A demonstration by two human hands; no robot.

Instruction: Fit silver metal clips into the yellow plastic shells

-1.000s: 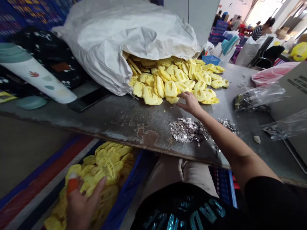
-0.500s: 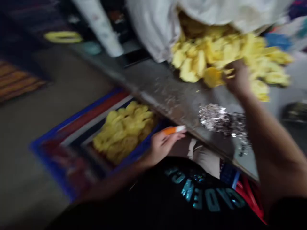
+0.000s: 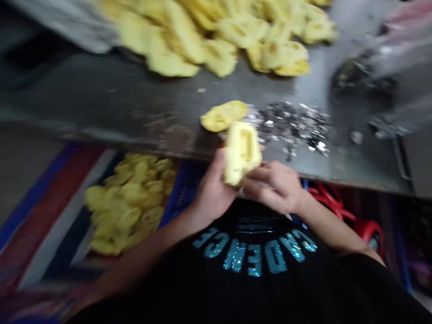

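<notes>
Close in front of my body, my left hand (image 3: 214, 191) is closed around the left side of a yellow foam-like piece (image 3: 232, 157) with a rectangular recess. The fingers of my right hand (image 3: 278, 184) are curled against its lower right edge, their tips partly hidden behind it. A second yellow piece (image 3: 224, 115) lies on the table just beyond. Right beside it spreads a heap of small shiny metal bits (image 3: 290, 123). Only a speck of orange shows near my left thumb; the rest of it is hidden.
A pile of similar yellow pieces (image 3: 189, 38) covers the back of the grey table (image 3: 118, 99). Below the table's front edge, more pieces (image 3: 124, 202) fill a striped, blue-edged container at left. Clear plastic bags (image 3: 405, 72) stand at right; a red object (image 3: 369, 234) sits below.
My right hand has come back from the pile to my left hand, and a yellow piece is now between them. The view has turned and moved closer to the table.
</notes>
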